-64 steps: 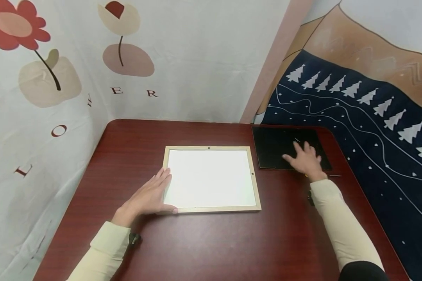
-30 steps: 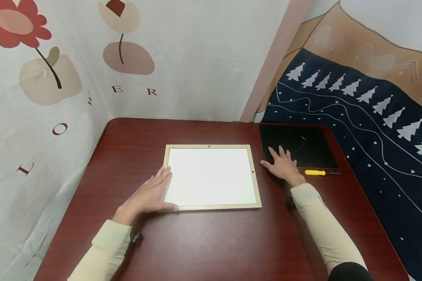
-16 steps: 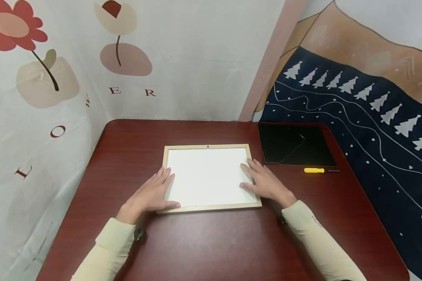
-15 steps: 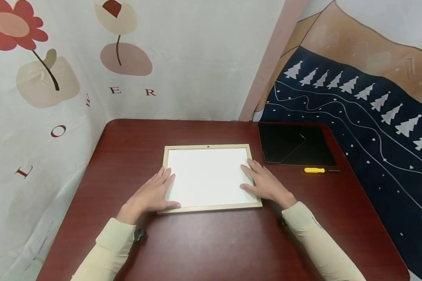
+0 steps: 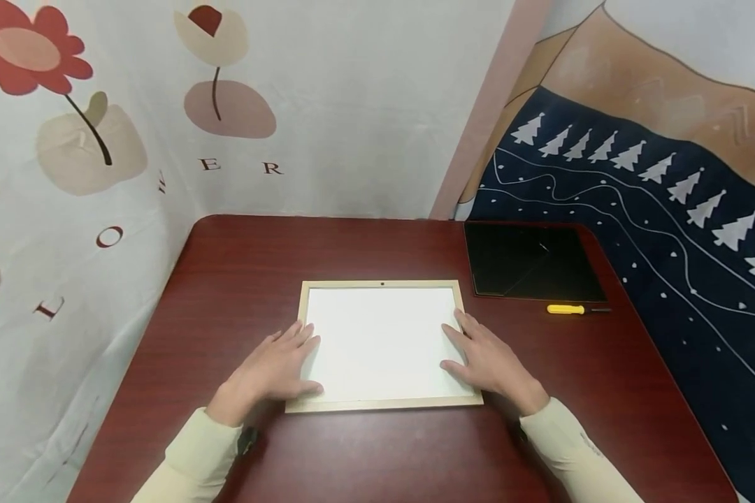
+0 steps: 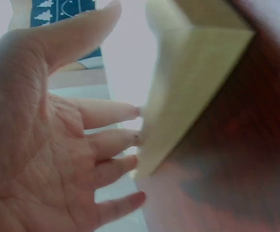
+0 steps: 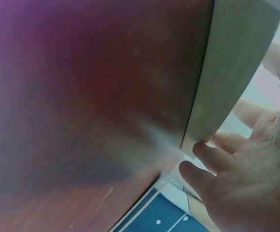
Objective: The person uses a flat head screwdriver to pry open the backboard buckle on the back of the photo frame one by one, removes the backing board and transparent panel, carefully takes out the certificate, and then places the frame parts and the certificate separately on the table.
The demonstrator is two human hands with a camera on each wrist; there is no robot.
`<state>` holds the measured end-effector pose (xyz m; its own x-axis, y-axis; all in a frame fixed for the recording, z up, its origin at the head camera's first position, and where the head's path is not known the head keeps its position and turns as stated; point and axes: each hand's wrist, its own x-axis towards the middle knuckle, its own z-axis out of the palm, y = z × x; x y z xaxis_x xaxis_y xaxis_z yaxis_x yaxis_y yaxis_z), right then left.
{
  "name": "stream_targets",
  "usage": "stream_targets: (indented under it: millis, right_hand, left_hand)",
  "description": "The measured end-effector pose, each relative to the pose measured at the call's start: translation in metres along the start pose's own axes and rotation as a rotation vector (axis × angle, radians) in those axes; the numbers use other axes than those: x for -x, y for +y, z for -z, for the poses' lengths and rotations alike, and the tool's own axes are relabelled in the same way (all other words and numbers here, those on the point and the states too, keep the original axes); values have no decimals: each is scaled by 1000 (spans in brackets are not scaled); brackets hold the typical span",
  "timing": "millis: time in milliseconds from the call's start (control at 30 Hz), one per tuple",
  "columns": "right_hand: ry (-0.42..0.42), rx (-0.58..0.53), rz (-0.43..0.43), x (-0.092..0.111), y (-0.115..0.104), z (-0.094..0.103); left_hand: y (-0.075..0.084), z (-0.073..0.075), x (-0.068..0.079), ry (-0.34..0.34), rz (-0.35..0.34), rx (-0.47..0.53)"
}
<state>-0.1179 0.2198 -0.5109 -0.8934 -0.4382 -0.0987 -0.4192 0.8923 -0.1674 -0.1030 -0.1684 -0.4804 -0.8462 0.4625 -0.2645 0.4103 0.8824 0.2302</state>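
Observation:
A pale wooden frame with a white panel lies flat on the dark red table, in the middle of the head view. My left hand rests along its left side, thumb over the near left corner. My right hand touches the right side, fingers spread and reaching over the rim. Seen from the left wrist, the left hand has extended fingers whose tips meet the frame's side. From the right wrist, the right hand shows its fingertips at the frame's outer edge.
A black flat board lies at the table's far right corner, a small light mark on it. Just in front of it is a yellow-handled screwdriver. Printed cloths hang behind the table and on both sides.
My right hand has left the black board and come over to the frame's right side. Both hands and the frame have since shifted slightly nearer to me.

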Motion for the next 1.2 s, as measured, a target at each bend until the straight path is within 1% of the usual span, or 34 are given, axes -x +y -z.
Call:
stream_targets:
  millis: [133,200,300,400,467,567,667,767,867,967,1100,1200]
  right_hand:
    - [17,0,10,11,-2,-2]
    - [18,3,8,13,-2,-2]
    - [8,6,3,10,-1,1]
    - [-22,4,-6,2,2,7]
    - [-33,-2,-10,-6,4,10]
    - [-32,-14,-18,-19,10,15]
    - [-22,-25,-31,-33,15,19]
    - [-7,-36,-41,-44,21,21]
    - [13,-44,-45,-50,25,22]
    - [19,-51,-51,-52,27,22]
    - [13,-69,-70,-56,26,23]
    - [5,-78,-94,-60,24,24]
  left_hand:
    - [6,4,1,-40,24,10]
    - [6,6,-1,-28,32,0]
    - [2,6,-11,48,14,-48]
    - [-9,1,-26,155,-11,-100]
    - [-18,-2,-38,208,-11,-112]
    - [-30,-7,-53,248,24,-111]
    - [-41,-9,-63,271,66,-112]
    - [-47,-11,-68,289,91,-128]
    - [-49,-12,-71,319,89,-136]
    - [-48,-11,-73,370,81,-146]
    - [-47,-10,-75,464,79,-140]
    - [-46,-10,-78,507,80,-134]
